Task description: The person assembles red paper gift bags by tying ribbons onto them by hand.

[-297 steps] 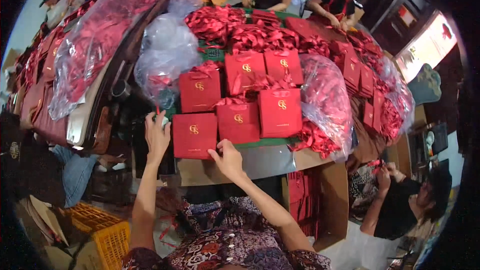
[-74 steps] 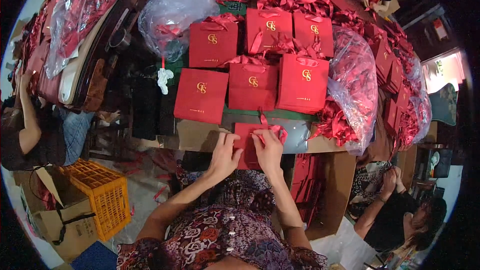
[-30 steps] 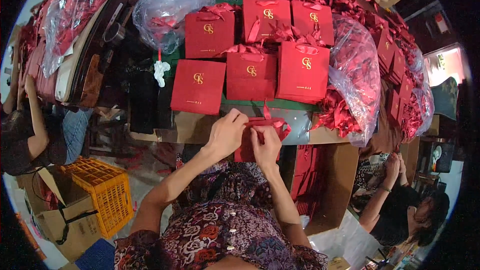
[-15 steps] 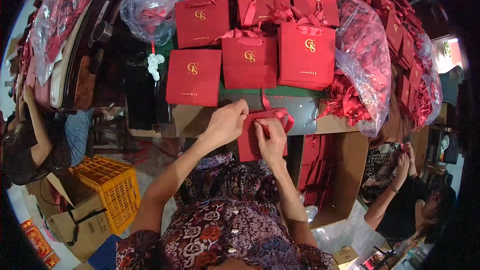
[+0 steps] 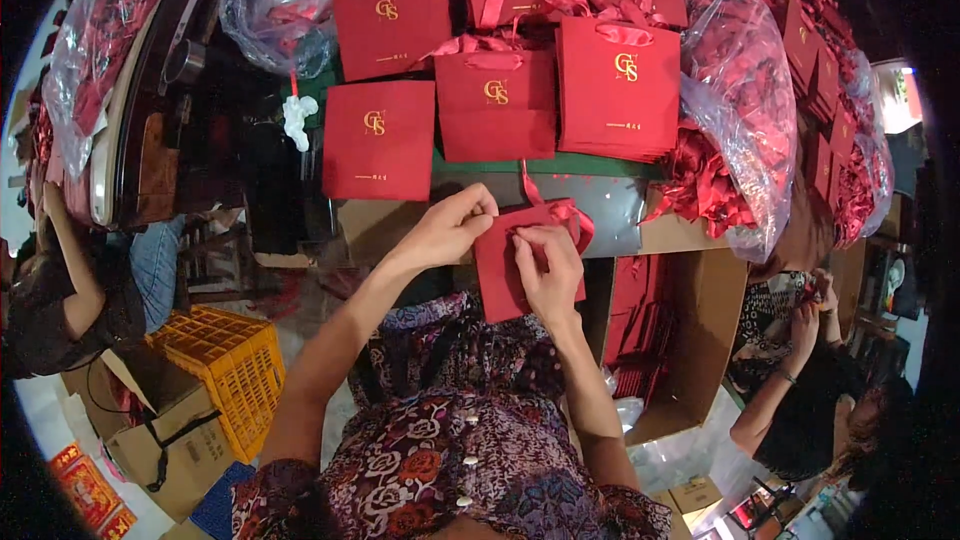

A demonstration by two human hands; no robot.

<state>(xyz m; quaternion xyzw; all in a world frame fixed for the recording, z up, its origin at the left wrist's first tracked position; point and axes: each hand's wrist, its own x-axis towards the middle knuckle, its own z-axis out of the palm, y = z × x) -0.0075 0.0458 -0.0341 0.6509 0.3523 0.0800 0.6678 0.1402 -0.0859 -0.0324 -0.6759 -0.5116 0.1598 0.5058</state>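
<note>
Just off the table's front edge is a small red paper bag (image 5: 505, 275), tilted, with a red ribbon (image 5: 577, 223) looped at its upper right corner. My left hand (image 5: 450, 228) is closed at the bag's upper left corner, thumb and fingertips gripping there. Across the bag's face lies my right hand (image 5: 550, 265), its thumb and fingers pinched together; whatever is between them is too small to make out. Another strip of ribbon rises from the bag's top edge toward the table. Beyond my hands lie finished-looking red bags with gold print, among them a flat one (image 5: 380, 145) and a thick stack (image 5: 620, 90).
Clear plastic sacks of red ribbon (image 5: 745, 110) flank the bags on the table. Below the edge at right stands an open carton (image 5: 690, 340) with red bags inside. A yellow crate (image 5: 240, 380) sits at lower left. People work at left and right.
The view has shifted slightly. My right hand's fingers have loosened a little and moved over the bag's face; my left hand stays at the corner.
</note>
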